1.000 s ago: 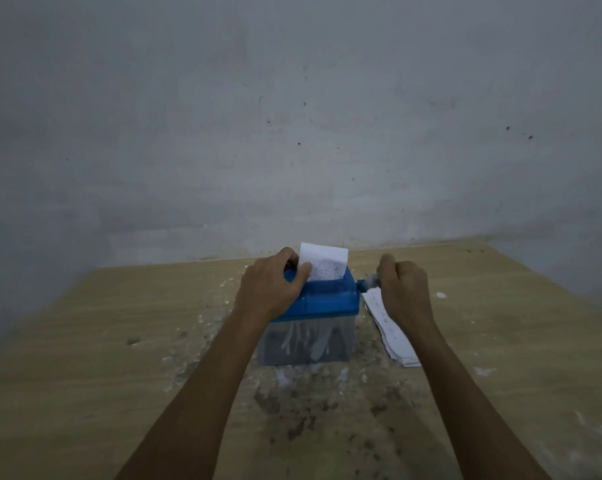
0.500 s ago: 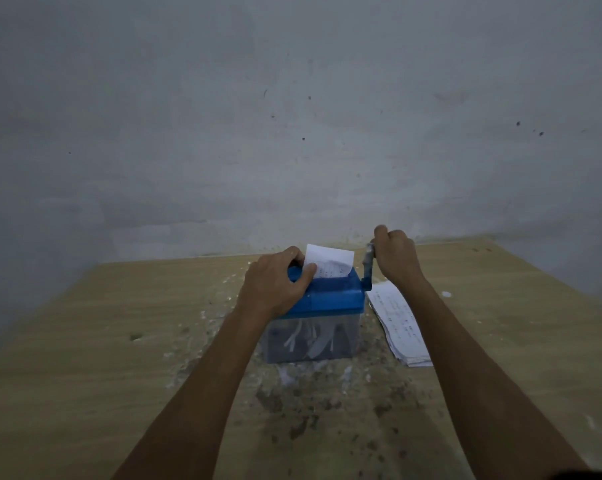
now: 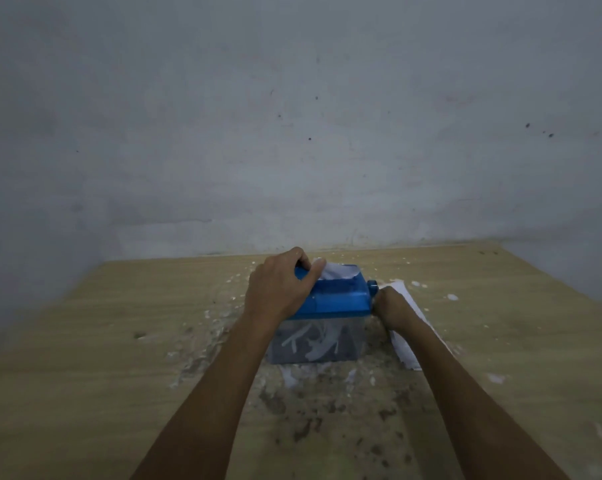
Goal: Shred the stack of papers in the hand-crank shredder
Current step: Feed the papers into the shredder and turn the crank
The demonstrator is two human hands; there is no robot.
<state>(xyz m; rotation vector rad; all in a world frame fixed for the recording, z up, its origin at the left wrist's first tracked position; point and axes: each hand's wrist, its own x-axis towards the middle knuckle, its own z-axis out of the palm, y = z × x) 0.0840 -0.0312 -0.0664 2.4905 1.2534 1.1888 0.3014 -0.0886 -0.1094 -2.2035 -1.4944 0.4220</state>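
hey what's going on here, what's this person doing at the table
A person is feeding a sheet of paper into a small blue hand-crank shredder on a wooden table. The left hand grips the shredder's top beside the sheet, of which only a short piece shows above the slot. The right hand is low at the crank side. White strips lie in the clear bin, and more papers wait on the right.

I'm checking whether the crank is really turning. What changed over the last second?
The right hand swung the crank from beside the shredder up above its top, then down low at its right side. The sheet in the slot sank and now barely shows. The left hand still grips the blue top; the paper stack stays on the table.
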